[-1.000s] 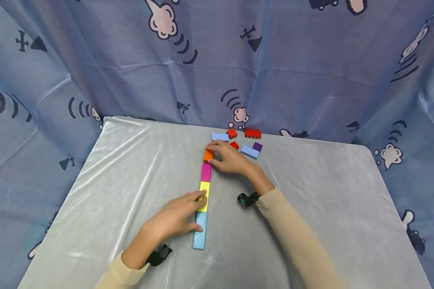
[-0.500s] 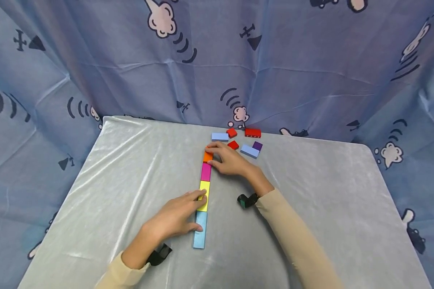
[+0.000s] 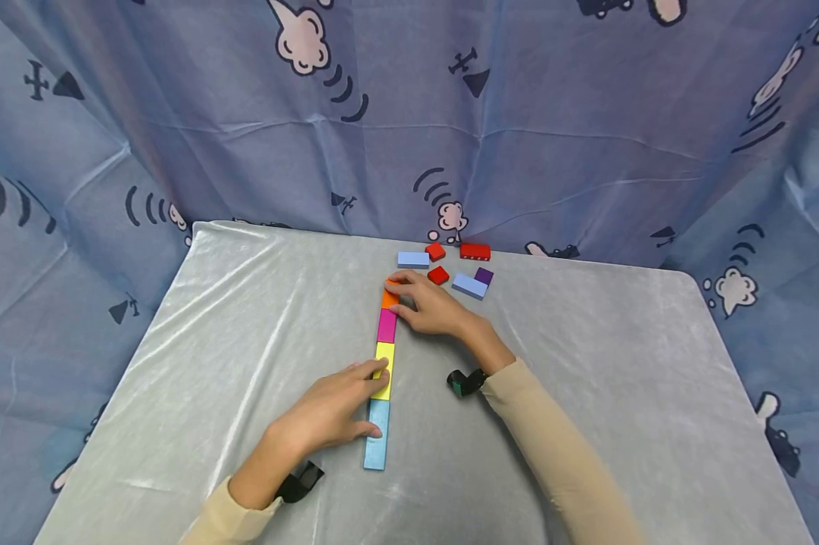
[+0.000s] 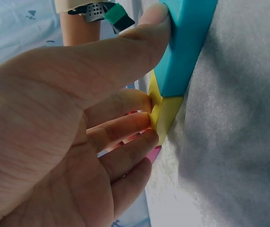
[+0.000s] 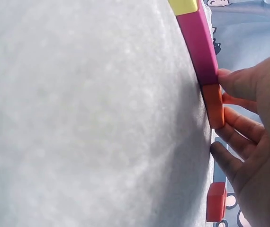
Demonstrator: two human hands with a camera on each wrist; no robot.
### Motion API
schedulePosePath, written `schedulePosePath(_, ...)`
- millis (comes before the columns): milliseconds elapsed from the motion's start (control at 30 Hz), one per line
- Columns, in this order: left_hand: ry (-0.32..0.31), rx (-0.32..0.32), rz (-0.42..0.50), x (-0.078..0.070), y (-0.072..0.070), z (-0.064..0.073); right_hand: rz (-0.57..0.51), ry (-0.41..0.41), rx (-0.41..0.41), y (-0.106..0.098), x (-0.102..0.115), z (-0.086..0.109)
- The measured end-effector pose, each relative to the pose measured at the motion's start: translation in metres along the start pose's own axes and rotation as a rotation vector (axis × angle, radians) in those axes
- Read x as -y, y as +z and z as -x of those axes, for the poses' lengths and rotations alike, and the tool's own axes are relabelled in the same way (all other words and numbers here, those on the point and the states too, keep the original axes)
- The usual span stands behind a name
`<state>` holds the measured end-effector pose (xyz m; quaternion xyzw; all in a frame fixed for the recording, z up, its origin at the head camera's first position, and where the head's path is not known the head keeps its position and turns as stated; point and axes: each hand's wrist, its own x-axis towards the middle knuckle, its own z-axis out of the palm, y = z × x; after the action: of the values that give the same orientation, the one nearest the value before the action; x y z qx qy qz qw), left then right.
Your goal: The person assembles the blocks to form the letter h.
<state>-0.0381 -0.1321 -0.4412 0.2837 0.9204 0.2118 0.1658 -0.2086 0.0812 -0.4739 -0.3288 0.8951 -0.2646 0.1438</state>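
Observation:
A straight row of blocks runs away from me: a light blue block point(image 3: 377, 443), a yellow block point(image 3: 385, 350), a magenta block point(image 3: 386, 326) and an orange block point(image 3: 390, 300) at the far end. My left hand point(image 3: 331, 409) rests on the row, thumb on the light blue block and fingertips on the yellow block, as the left wrist view also shows. My right hand point(image 3: 433, 306) holds the orange block between thumb and fingers. In the right wrist view, the thumb lies by the joint with the magenta block, and the orange block point(image 5: 214, 106) meets it end to end.
Beyond my right hand lie two periwinkle blocks point(image 3: 413, 260), two small red blocks point(image 3: 438, 275), a longer red block point(image 3: 474, 251) and a small purple block point(image 3: 484, 275). A pale cloth covers the table point(image 3: 587, 378). A printed blue curtain point(image 3: 552, 151) hangs behind it.
The orange block has settled against the magenta block's far end, its near side showing less. My right hand has shifted only slightly; my left hand keeps its place.

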Motion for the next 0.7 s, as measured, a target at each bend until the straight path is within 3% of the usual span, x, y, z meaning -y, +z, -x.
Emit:
schedulePosePath(400, 0.003, -0.007, -0.049, -0.002, 0.001, 0.000, 0.041, 0.023, -0.059, 0.008, 0.007, 0.004)
schedulePosePath(700, -0.019, -0.002, 0.000, 0.002, 0.001, -0.002, 0.051, 0.019, -0.078, 0.011, 0.009, 0.007)
